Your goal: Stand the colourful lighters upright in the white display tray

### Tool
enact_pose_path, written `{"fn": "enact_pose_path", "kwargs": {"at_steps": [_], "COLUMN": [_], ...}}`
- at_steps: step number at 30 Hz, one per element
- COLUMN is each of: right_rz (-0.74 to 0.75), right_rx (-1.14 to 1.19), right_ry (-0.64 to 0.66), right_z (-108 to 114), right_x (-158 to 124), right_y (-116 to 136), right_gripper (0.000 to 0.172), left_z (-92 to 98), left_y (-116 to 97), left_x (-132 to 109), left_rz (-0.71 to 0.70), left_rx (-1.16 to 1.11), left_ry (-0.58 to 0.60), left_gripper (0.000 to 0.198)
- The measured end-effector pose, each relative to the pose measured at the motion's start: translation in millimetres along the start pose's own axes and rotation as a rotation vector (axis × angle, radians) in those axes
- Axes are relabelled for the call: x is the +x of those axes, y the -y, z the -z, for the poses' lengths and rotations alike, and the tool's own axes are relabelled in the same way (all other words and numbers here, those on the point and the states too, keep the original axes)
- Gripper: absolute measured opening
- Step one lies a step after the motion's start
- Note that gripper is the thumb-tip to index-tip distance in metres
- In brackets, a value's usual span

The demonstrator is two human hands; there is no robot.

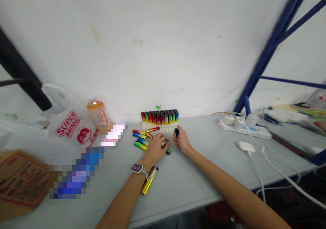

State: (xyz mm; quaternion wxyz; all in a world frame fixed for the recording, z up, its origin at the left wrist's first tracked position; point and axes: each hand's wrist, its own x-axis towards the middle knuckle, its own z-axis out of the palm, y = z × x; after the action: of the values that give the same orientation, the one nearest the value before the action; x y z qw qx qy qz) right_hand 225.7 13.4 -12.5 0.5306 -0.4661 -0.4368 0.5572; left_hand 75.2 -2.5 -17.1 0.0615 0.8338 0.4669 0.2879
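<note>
Rows of colourful lighter-like cylinders [160, 117] with dark tops stand upright in a white tray [144, 125] against the wall. Several loose ones [139, 135] in red, blue, green and yellow lie in front of it. My left hand [158, 146] reaches over them with curled fingers; a green and black one [168, 151] shows at its fingertips, and whether it is gripped is unclear. My right hand [181, 140] is closed round a dark-ended lighter, just right of the tray's front. A larger gold lighter [149, 180] lies beside my left wrist.
On the left are a plastic bag [73, 129], an orange drink bottle [98, 110], a cardboard box [22, 181] and a blurred-out area. To the right are a power strip [244, 129], a white charger [246, 147] and cables. Blue shelf posts [270, 49] rise at the right.
</note>
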Motion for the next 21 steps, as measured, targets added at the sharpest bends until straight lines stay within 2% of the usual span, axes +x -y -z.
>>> {"fn": "enact_pose_path", "kwargs": {"at_steps": [4,7,12,18,21], "right_rz": [0.112,0.026,-0.052,0.050,-0.010], "right_rx": [-0.031,0.083,0.231,0.120,0.132], "right_ry": [0.000,0.000,0.126,0.017,0.011], "right_z": [-1.7,-2.7,-0.9,-2.5,-2.5], "right_x": [-0.1,-2.0,-3.6,-2.2,-1.7], "right_y": [-2.9,-0.7,4.6,3.5,3.4], "right_gripper": [0.042,0.042,0.053,0.037,0.036], "left_z": [-0.5,-1.3,-2.2,-2.0,-1.6], "left_y": [1.4,2.7,4.3,3.5,2.4], "left_x": [-0.5,-0.9,-0.7,-0.4,-0.5], "left_rz": [-0.011,-0.012,0.008,0.004,0.004], "left_rx": [-0.004,-0.004,-0.002,-0.005,-0.003], "left_ry": [-0.003,-0.009,0.007,0.023,0.017], "left_gripper": [0.014,0.012,0.011,0.012,0.012]}}
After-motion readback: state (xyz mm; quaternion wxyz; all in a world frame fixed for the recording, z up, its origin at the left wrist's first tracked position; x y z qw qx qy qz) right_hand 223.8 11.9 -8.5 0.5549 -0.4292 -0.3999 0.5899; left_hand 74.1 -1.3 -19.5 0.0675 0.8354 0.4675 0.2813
